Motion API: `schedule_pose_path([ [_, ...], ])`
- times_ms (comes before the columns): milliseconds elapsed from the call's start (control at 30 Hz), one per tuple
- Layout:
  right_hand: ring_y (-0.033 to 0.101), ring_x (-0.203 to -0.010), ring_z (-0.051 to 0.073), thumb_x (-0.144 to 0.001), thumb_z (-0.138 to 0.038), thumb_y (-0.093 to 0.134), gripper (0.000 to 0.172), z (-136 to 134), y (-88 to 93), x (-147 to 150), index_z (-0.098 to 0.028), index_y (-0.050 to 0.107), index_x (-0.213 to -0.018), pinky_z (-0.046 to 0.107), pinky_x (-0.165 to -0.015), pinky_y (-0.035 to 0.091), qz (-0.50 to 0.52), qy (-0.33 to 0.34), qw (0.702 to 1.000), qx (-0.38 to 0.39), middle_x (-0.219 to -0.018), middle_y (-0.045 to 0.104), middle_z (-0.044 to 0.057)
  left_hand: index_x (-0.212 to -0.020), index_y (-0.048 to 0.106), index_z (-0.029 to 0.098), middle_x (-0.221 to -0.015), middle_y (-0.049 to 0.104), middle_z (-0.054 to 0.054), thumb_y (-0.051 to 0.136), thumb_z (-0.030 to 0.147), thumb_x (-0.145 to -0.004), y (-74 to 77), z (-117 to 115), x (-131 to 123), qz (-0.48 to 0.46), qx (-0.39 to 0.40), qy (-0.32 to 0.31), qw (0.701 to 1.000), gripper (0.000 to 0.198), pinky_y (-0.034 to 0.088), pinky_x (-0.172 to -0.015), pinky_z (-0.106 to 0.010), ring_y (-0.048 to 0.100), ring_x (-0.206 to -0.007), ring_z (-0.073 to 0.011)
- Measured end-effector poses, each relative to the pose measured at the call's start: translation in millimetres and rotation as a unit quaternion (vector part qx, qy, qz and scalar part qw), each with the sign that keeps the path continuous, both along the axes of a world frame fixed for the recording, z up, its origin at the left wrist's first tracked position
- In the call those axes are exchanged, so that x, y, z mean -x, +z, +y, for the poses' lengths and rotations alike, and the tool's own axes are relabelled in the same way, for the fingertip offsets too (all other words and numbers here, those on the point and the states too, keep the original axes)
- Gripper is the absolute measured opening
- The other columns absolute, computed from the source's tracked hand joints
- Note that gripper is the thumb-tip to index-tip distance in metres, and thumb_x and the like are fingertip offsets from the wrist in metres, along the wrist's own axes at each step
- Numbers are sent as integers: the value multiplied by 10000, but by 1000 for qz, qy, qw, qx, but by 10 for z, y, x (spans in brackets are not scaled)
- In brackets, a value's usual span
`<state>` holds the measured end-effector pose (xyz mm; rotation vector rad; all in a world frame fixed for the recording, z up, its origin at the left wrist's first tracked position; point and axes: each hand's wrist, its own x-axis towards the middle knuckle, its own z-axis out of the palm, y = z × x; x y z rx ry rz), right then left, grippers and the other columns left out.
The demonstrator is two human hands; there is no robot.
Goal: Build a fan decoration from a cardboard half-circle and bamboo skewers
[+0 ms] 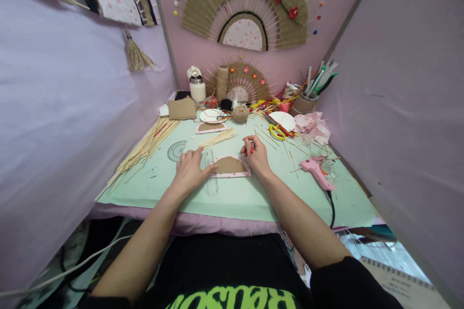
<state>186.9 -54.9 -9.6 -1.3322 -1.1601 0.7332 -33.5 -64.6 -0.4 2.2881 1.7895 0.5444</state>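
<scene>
A half-round cardboard piece point(230, 166) with a pink-spotted fabric border lies flat on the table before me. Across its left end sits a clear ruler point(212, 186), roughly upright in view. My left hand point(190, 170) rests with fingers spread, its thumb reaching over the ruler to the cardboard's left edge and its fingertips near a bundle of thin bamboo sticks point(219, 138). Closed around a red pen point(252, 147), my right hand point(256, 155) is just above the cardboard's right end. Most of the pen is hidden by the fingers.
A pink glue gun point(316, 174) with a black cord lies at right. Yellow-handled scissors point(277, 132) are farther back. Long sticks point(145, 147) and a protractor point(176, 151) lie at left. A twine ball point(240, 114), white bottle point(197, 89) and tool pot point(303, 105) line the back.
</scene>
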Motion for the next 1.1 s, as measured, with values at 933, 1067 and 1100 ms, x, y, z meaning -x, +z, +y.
schedule_pose_path([
  [933, 574, -857, 186, -672, -286, 727, 400, -216, 66, 9, -236, 500, -998, 326, -775, 468, -145, 186, 971, -29, -974, 603, 23, -1388, 360, 170, -667, 496, 67, 524, 280, -853, -37, 30, -158, -334, -7, -20, 942, 571, 408, -682, -270, 518, -638, -138],
  [1067, 588, -855, 192, -796, -342, 602, 191, -239, 143, -14, -246, 481, -908, 335, -793, 465, -79, 73, 986, -130, -929, 624, 33, -1398, 325, 183, -688, 451, 63, 512, 327, -887, -1, 0, -166, -429, -84, -2, 900, 563, 403, -668, -250, 479, -626, -122],
  [1100, 593, -852, 196, -798, -343, 598, 187, -239, 150, -26, -247, 486, -913, 334, -785, 464, -91, 75, 985, -124, -929, 632, 34, -1394, 325, 183, -689, 447, 62, 513, 331, -888, 4, -4, -166, -434, -84, 0, 897, 560, 400, -657, -249, 469, -619, -122],
])
